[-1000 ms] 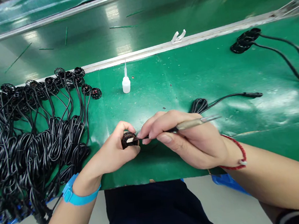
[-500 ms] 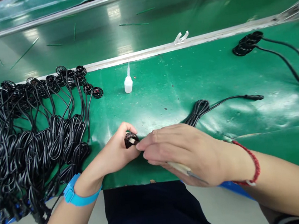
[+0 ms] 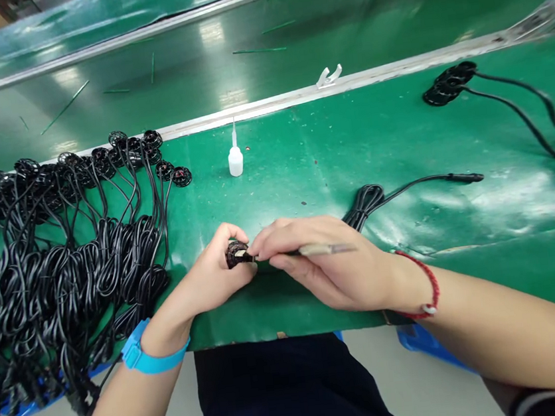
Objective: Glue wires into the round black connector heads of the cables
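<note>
My left hand (image 3: 214,272), below a blue wristband, is closed around a small round black part (image 3: 236,253) near the front edge of the green table. Pinched in my right hand (image 3: 331,262) is a thin tool with a pale handle (image 3: 327,248); its dark front end points left and meets the black part. A coiled black cable (image 3: 364,203) lies just behind my right hand, its plug end (image 3: 467,178) stretching to the right. Whether that cable joins the held part is hidden by my hand.
Many bundled black cables (image 3: 78,264) with round heads cover the left side. A white needle-tipped bottle (image 3: 235,162) stands in the middle. More round black parts (image 3: 448,83) with cables lie at the right. A white rail (image 3: 270,103) runs along the back.
My right hand has rotated and shifted slightly left and up. The tool now lies nearly level, with its dark front end showing at the black part. The view has shifted slightly.
</note>
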### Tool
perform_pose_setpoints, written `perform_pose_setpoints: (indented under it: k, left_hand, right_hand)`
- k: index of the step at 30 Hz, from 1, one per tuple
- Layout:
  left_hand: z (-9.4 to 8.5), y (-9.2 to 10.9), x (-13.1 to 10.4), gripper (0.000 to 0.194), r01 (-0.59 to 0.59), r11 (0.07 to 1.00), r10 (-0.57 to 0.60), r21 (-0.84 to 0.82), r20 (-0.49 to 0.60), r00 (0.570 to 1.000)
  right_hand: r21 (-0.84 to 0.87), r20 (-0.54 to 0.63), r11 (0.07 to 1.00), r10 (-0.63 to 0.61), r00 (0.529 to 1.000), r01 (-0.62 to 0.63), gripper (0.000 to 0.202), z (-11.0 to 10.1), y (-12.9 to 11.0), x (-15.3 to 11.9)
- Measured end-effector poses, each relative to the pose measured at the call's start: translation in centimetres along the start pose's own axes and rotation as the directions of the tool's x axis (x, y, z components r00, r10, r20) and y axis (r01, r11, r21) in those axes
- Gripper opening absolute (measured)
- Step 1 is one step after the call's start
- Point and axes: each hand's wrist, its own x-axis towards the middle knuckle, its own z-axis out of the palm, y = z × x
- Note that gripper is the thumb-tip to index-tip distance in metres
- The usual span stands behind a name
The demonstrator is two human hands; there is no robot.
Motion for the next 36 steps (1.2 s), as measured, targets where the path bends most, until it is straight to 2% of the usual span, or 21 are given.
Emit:
perform_pose_setpoints:
  k: [2, 6, 10, 12, 14, 18, 22, 26, 29, 31, 33, 36]
  left_hand:
    - [0.0, -0.1, 0.0, 0.026, -0.005, 1.000, 0.005, 0.001, -0.006, 1.000]
    - [0.0, -0.3, -0.1, 0.025, 0.001, 1.000, -0.001, -0.002, -0.019, 1.000]
    - [0.1, -0.2, -0.2, 0.027, 0.003, 1.000, -0.003, -0.021, -0.027, 1.000]
    - [0.1, 0.0, -0.2, 0.026, 0.002, 1.000, -0.003, -0.026, -0.031, 1.000]
    - [0.1, 0.1, -0.2, 0.025, 0.008, 1.000, -0.009, -0.017, -0.044, 0.999]
    - [0.3, 0.0, -0.1, 0.028, 0.043, 0.998, -0.045, -0.034, -0.042, 0.998]
    - [0.4, 0.3, -0.2, 0.031, 0.065, 0.998, -0.065, -0.008, -0.013, 0.998]
    - [0.3, 0.4, -0.1, 0.030, 0.070, 0.994, -0.066, 0.082, -0.048, 0.997]
    - [0.1, 0.1, 0.1, 0.034, 0.052, 0.995, -0.042, 0.084, -0.111, 0.993]
    - [0.0, -0.2, 0.3, 0.036, 0.033, 0.998, -0.028, 0.047, -0.116, 0.993]
    - [-0.1, -0.2, 0.3, 0.034, 0.016, 1.000, -0.015, 0.012, -0.119, 0.993]
    - [-0.1, 0.0, 0.3, 0.029, 0.011, 1.000, -0.014, -0.018, -0.120, 0.993]
  right_hand:
    - [0.059, -0.083, 0.994, 0.102, 0.991, -0.097, 0.011, 0.1, 0.1, 0.0]
    - [0.161, -0.203, 0.956, 0.277, 0.939, -0.247, 0.014, 0.8, 0.0, 0.1]
    - [0.231, -0.251, 0.932, 0.335, 0.908, -0.279, 0.012, 1.2, 0.0, 0.2]
    - [0.221, -0.259, 0.938, 0.319, 0.912, -0.266, 0.011, 1.2, 0.0, 0.1]
    - [0.132, -0.231, 0.965, 0.254, 0.939, -0.228, 0.010, 1.0, 0.0, 0.1]
    - [-0.087, -0.059, 0.994, 0.067, 0.996, -0.072, 0.011, 1.0, -0.4, -0.2]
    - [-0.262, 0.090, 0.960, -0.078, 0.993, 0.100, 0.022, 1.5, -1.0, -0.3]
    - [-0.314, 0.158, 0.937, -0.106, 0.982, 0.152, 0.027, 1.7, -1.0, -0.1]
    - [-0.228, 0.168, 0.971, -0.040, 0.985, 0.078, 0.020, 1.1, -0.8, 0.1]
    - [-0.131, 0.129, 0.991, 0.007, 0.992, 0.010, 0.017, 0.6, -0.6, 0.2]
    - [-0.025, 0.011, 0.999, 0.036, 0.999, -0.035, 0.014, 0.1, -0.6, 0.1]
    - [0.074, -0.174, 0.997, 0.050, 0.984, -0.038, 0.011, -0.4, -0.6, 0.0]
